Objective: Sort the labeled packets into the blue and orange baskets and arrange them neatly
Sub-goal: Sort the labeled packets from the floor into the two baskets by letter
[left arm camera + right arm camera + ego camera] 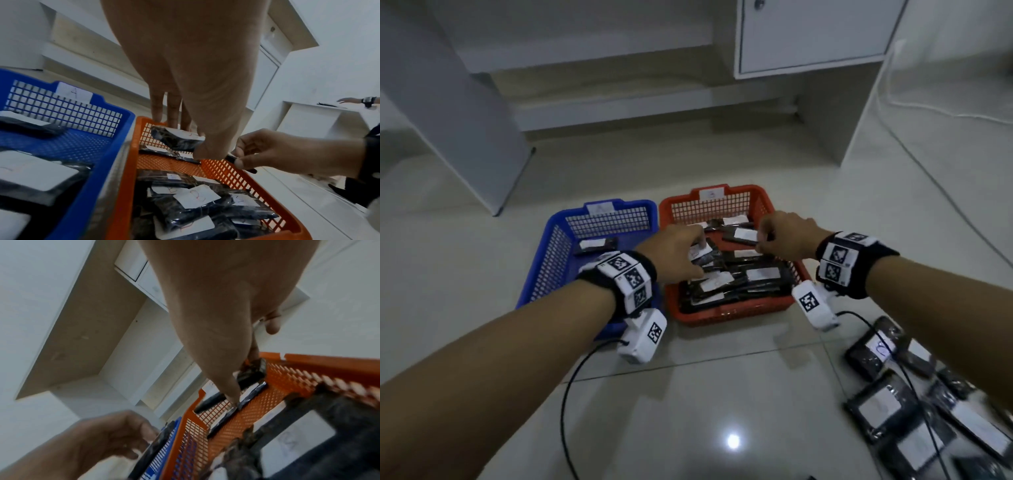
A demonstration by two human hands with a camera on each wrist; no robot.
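A blue basket (551, 228) tagged "A" (74, 93) and an orange basket (767, 200) stand side by side on the floor. Both hands reach into the orange one. My left hand (697, 248) pinches a dark labeled packet (179, 139) between straight fingers on top and the thumb below, lifted above the basket floor. My right hand (760, 240) pinches the edge of another dark packet (743, 236) near the far right wall. Several packets marked "B" (196, 196) lie piled in the near half of the orange basket. Two packets (597, 245) rest in the blue basket.
A heap of loose dark labeled packets (883, 407) lies on the tiled floor at the lower right. Black wrist cables (571, 370) trail over the floor. A white desk leg (465, 137) and a cabinet (808, 34) stand behind the baskets.
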